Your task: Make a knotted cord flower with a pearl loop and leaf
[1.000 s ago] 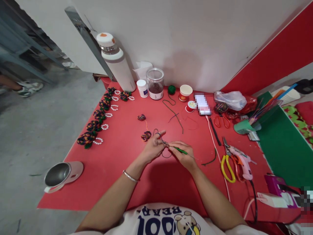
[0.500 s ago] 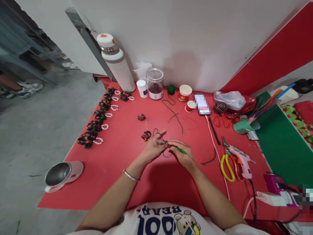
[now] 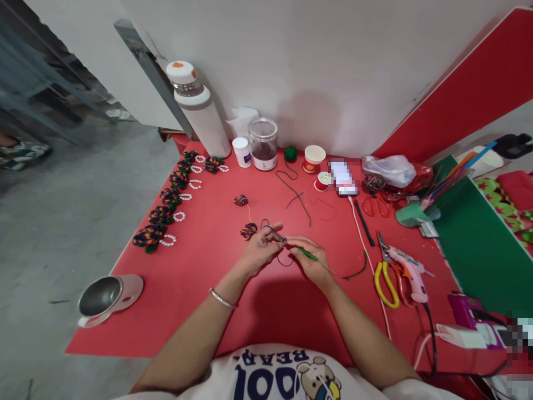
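My right hand [image 3: 311, 261] is closed around a crochet hook [image 3: 307, 253] with a green handle, its thin metal end sticking out past the palm. Its other tip meets dark yarn [image 3: 275, 230] at the fingertips of my left hand [image 3: 263, 249]. That hand pinches the yarn between thumb and finger, with a strand running over the raised index finger. A loop of the yarn hangs below the hands. Just beyond my left hand lies a multicoloured yarn bundle [image 3: 249, 231], joined by an orange strand to a smaller bundle [image 3: 240, 200].
Several yarn pieces with white bead loops [image 3: 150, 236] line the table's left side. A steel mug [image 3: 109, 297] stands front left, a tall bottle [image 3: 204, 119] at the back. On the right lie yellow-handled pliers [image 3: 386, 284], a pink glue gun [image 3: 410, 272] and a phone [image 3: 343, 178].
My hands stay almost in place, and the yarn strand at my left index finger has shifted slightly. The view has tilted a little.
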`<action>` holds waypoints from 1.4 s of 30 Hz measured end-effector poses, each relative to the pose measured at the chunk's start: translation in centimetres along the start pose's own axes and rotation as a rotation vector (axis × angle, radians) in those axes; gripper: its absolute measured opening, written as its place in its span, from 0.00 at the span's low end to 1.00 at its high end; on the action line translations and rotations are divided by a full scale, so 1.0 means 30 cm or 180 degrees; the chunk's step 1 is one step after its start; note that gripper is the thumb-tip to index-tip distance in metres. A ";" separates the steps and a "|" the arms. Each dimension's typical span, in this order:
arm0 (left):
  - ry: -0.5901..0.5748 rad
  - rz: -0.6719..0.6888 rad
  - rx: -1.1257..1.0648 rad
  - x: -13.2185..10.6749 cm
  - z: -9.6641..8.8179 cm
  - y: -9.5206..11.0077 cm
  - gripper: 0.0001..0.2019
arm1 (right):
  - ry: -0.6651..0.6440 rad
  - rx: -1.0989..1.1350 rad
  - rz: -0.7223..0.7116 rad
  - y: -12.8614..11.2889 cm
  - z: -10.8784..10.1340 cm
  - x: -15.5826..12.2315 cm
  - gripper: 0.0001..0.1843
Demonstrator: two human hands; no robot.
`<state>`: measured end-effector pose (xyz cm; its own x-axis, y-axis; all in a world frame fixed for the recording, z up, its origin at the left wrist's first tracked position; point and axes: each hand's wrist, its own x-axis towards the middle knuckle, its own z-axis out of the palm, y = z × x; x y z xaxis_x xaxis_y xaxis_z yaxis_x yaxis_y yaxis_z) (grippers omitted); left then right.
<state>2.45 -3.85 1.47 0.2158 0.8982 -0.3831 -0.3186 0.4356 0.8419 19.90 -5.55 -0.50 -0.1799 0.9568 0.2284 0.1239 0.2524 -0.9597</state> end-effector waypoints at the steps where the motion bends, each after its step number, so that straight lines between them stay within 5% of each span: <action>1: 0.0007 0.0003 0.0016 0.001 -0.001 -0.001 0.36 | 0.0004 0.0000 0.0002 0.000 0.000 0.000 0.10; 11: 0.0227 0.0171 -0.0026 0.008 0.007 -0.006 0.42 | 0.0087 -0.0024 -0.0155 0.004 0.005 -0.008 0.10; 19: -0.0209 -0.0326 -0.0378 -0.008 0.024 0.044 0.40 | -0.0020 -0.0409 -0.0821 -0.053 -0.020 -0.003 0.11; 23: -0.0128 0.0253 0.0094 -0.019 0.059 0.079 0.41 | -0.0006 -0.0540 -0.0899 -0.082 -0.046 0.011 0.13; 29: 0.0004 0.0945 0.0334 -0.043 0.129 0.125 0.37 | 0.0743 -0.1318 -0.1509 -0.135 -0.028 0.013 0.13; 34: -0.0499 0.0231 -0.0389 -0.068 0.128 0.185 0.41 | 0.0945 -0.1469 -0.1877 -0.185 -0.021 0.020 0.17; 42: -0.1218 -0.0534 -0.0663 -0.093 0.056 0.252 0.34 | 0.0109 -0.0808 -0.2030 -0.245 -0.065 0.041 0.17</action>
<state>0.99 -3.16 9.55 0.5925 0.7449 -0.3067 -0.4203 0.6107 0.6711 20.69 -5.93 7.15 -0.2632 0.6128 0.7451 0.2295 0.7899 -0.5687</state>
